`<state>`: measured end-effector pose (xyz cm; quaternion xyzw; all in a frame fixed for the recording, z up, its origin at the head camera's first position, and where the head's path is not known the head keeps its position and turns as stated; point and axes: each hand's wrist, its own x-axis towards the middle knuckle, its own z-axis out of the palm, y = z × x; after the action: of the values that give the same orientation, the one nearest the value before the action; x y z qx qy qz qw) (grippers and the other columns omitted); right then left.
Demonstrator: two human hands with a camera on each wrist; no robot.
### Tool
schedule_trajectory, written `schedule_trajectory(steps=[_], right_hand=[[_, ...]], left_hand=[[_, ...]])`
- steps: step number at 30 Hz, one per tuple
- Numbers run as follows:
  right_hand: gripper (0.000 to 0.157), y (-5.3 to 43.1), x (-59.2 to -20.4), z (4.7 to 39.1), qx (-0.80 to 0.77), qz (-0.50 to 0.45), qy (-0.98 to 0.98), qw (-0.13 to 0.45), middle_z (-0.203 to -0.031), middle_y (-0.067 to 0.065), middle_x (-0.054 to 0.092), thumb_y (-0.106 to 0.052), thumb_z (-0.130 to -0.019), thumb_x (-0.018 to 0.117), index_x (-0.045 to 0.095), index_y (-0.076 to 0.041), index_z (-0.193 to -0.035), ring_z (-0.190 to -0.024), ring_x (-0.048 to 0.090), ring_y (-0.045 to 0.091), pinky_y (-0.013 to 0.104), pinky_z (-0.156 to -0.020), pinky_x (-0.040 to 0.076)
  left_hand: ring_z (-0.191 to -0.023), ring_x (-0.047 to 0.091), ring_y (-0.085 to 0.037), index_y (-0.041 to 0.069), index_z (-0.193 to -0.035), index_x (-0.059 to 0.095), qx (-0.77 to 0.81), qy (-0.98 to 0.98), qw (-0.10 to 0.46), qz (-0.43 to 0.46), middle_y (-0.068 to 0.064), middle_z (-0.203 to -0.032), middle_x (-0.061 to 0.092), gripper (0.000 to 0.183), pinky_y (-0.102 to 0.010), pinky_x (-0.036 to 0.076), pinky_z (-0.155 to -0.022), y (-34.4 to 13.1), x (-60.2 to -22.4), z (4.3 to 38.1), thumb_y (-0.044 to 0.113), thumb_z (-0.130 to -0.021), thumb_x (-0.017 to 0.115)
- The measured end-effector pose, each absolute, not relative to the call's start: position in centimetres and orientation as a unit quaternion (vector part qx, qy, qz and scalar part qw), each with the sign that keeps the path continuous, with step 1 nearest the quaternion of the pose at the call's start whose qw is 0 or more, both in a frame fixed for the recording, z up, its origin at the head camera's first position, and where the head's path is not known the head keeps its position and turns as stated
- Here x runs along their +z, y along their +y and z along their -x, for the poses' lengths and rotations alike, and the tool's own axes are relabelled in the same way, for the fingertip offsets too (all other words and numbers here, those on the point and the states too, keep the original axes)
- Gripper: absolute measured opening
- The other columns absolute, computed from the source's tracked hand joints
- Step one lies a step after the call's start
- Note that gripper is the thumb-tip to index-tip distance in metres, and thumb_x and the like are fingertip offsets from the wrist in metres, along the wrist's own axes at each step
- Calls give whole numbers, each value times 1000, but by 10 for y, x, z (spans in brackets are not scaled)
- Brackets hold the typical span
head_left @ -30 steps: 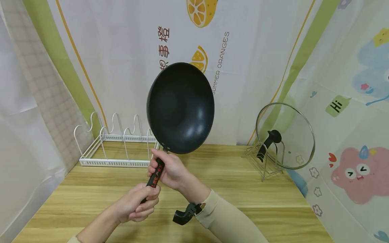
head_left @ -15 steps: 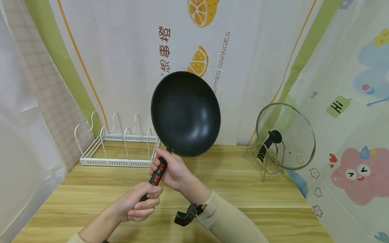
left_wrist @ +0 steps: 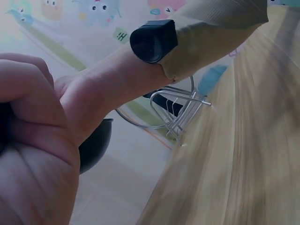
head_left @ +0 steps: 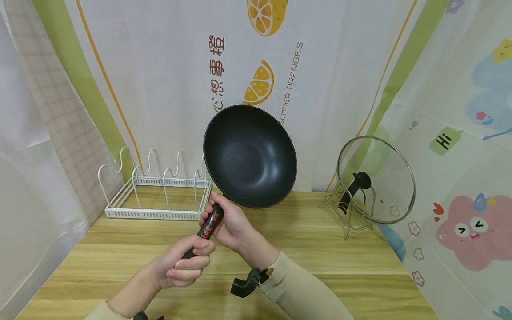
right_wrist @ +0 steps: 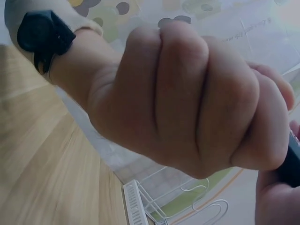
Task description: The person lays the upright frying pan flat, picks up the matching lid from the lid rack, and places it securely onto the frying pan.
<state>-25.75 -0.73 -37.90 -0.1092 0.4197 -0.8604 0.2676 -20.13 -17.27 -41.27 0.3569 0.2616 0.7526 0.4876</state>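
Observation:
A black wok [head_left: 250, 155] is held up above the table in the head view, its dark inside facing me and its rim leaning to the right. My left hand [head_left: 186, 262] grips the lower end of its black handle [head_left: 210, 224], which bears red lettering. Closer to the bowl, my right hand [head_left: 230, 224] grips the upper part of that handle, its thumb lying along it. The left wrist view shows a bit of the wok's dark side [left_wrist: 96, 145] behind the right hand. In the right wrist view, the left fist [right_wrist: 187, 103] fills the middle.
A white wire pan rack [head_left: 156, 214] stands at the back left of the wooden table [head_left: 304, 258]. On the right, a small wire stand [head_left: 347, 222] holds a glass lid [head_left: 390, 178] upright, black knob facing left. Printed curtains enclose the back and sides.
The wok has come down and moved slightly to the right, tilting further rightward. Both hands keep their grip, with the left hand rising a little.

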Motion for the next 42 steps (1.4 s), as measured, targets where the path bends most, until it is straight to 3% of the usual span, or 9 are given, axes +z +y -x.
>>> schedule_trajectory(steps=[8, 16, 24, 29, 37, 42], right_hand=[[36, -7, -376, 257, -898, 98, 315, 292, -77, -11, 43, -36, -121, 36, 48, -23, -90, -67, 45, 2, 18, -77, 41], [35, -8, -376, 260, -899, 83, 347, 253, -79, -8, 40, -33, -122, 33, 45, -19, -93, -68, 44, 4, 20, -78, 43], [33, -7, -382, 262, -894, 66, 377, 234, -80, -5, 43, -30, -122, 34, 45, -17, -94, -72, 43, 7, 22, -79, 44], [32, -7, -384, 262, -898, 44, 377, 224, -82, -4, 44, -29, -121, 37, 46, -15, -93, -72, 44, 7, 20, -78, 43], [32, -7, -383, 262, -892, 25, 404, 202, -83, -3, 45, -25, -122, 35, 48, -13, -94, -74, 45, 8, 23, -79, 44], [32, -8, -384, 260, -892, 9, 409, 190, -86, -1, 45, -22, -121, 37, 48, -13, -92, -76, 44, 10, 24, -79, 44]], left_hand=[[-35, 22, -1, 16, -87, 27, 743, 173, 539, -357, 9, -59, 26, 31, -17, 12, -28, -173, -413, 214, 26, -117, 32], [-37, 26, -1, 18, -90, 29, 732, 176, 552, -360, 10, -62, 29, 28, -19, 12, -28, -174, -414, 221, 27, -116, 28], [-39, 19, -2, 20, -93, 34, 726, 256, 537, -346, 11, -64, 27, 27, -20, 9, -29, -178, -414, 223, 25, -116, 21], [-41, 24, 0, 21, -95, 37, 722, 302, 524, -334, 12, -64, 29, 30, -21, 8, -32, -181, -413, 223, 25, -117, 18], [-42, 25, 0, 19, -98, 41, 722, 374, 490, -313, 14, -63, 34, 27, -24, 7, -33, -184, -411, 223, 24, -118, 24], [-44, 35, 5, 15, -106, 45, 729, 401, 461, -308, 14, -65, 37, 23, -27, 5, -33, -185, -412, 222, 21, -118, 27]])
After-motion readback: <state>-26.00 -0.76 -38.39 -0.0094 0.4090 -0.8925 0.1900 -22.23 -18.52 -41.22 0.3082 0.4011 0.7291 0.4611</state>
